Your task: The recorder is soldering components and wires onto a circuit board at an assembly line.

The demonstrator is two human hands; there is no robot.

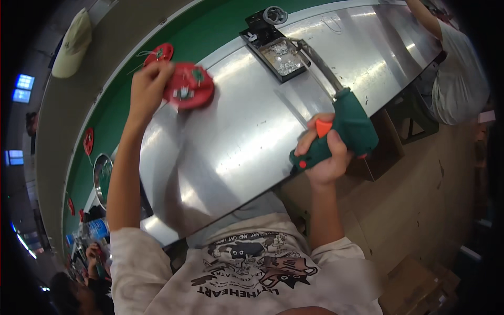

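My left hand (148, 86) pinches the edge of a red round plastic piece (202, 93) with a small green circuit board and a metal part on it. The piece is slightly blurred and held above the metal bench. In my right hand (328, 155) is a green soldering gun (357, 123) with an orange trigger, my fingers wrapped round its grip. Its long metal barrel points away toward a black tray (286, 79) holding silvery solder scraps. Whether the tip touches the tray I cannot tell. Just beyond my left hand lies another red round piece (164, 51) with wires.
The shiny metal bench (231, 152) runs across, with a green strip (123, 86) behind it. More red pieces, such as one (88, 140), lie on that strip. A round metal dish (103, 178) stands beyond my left forearm. Another person (459, 79) sits at the far right. Cardboard boxes (415, 286) stand on the floor.
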